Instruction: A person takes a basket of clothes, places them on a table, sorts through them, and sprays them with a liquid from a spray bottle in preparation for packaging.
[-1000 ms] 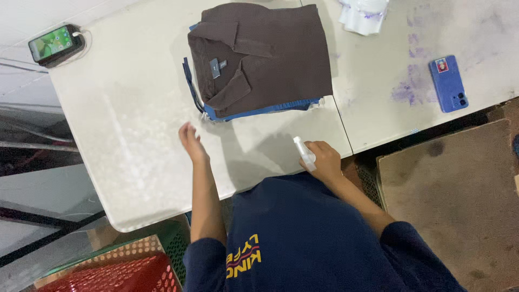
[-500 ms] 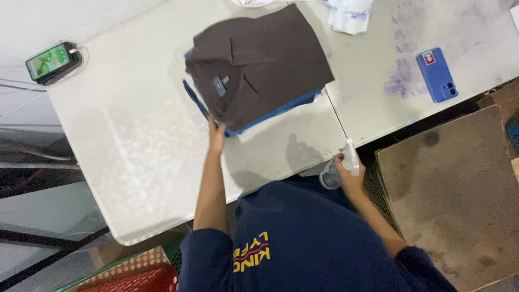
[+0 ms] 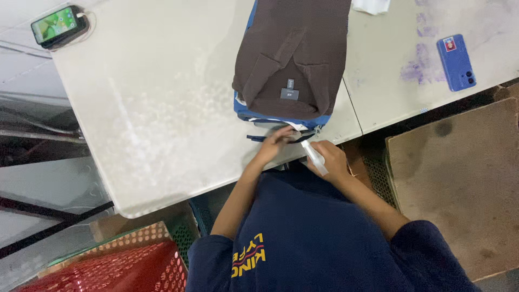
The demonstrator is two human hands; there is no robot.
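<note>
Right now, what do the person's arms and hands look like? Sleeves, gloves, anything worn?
Both hands are bare: no gloves, and no rings or watch that I can make out on the left hand or right hand. The forearms are uncovered. Short navy sleeves of a dark blue shirt, with yellow and red lettering on it.

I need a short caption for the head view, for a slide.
Left hand touches folded shirts on a white table; right hand holds a white bottle.

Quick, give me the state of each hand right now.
Left hand: open, fingers on the near edge of the folded shirt stack.
Right hand: closed around a small white bottle.
</note>
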